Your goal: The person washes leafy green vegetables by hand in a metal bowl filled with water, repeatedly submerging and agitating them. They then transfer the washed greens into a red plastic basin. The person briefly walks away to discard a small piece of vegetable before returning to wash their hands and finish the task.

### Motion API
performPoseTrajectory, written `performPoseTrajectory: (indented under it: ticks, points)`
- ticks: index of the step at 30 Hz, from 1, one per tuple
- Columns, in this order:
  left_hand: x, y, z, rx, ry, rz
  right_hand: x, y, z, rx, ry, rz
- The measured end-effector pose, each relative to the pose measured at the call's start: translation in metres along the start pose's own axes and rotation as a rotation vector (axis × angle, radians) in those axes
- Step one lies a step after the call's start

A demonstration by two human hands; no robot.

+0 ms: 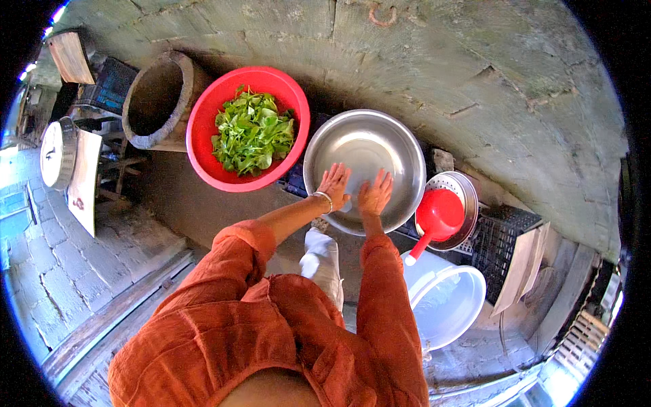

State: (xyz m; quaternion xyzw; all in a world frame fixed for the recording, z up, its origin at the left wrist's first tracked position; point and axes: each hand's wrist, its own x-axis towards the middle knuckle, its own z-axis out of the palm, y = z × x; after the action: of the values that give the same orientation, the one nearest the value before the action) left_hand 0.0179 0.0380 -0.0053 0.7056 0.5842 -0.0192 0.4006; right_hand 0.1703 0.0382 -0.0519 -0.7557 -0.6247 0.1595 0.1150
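A wide steel basin (pixel 325 146) stands in front of me near the wall, with no food visible in it. Over its near left part reaches my left hand (pixel 334 184), fingers extended and a bracelet at the wrist. Beside it, my right hand (pixel 374 195) is also stretched out over the basin, palm down. Neither hand holds anything; whether they touch the metal I cannot tell. To the left sits a red basin (pixel 196 136) holding a heap of leafy greens (pixel 252 132).
Right of the steel basin, a red dipper (pixel 439 216) rests on a perforated metal colander (pixel 469 197). Nearer me is a white tub of water (pixel 475 298). A black crate (pixel 498 237) stands far right, a round hollow cylinder (pixel 180 74) far left. A block wall (pixel 434 74) runs behind.
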Motion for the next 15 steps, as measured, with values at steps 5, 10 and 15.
performPoseTrajectory:
  ticks: [5, 10, 15]
  points:
    - [0.037, -0.012, 0.031, 0.163, 0.104, -0.049, 0.011, 0.013, 0.025, -0.185, -0.141, -0.066]
    - [0.053, -0.023, 0.039, 0.233, -0.002, -0.105, 0.012, 0.008, 0.032, -0.193, -0.174, -0.125]
    - [0.05, -0.015, 0.032, 0.296, -0.141, -0.148, 0.011, 0.008, 0.026, -0.299, -0.278, -0.149]
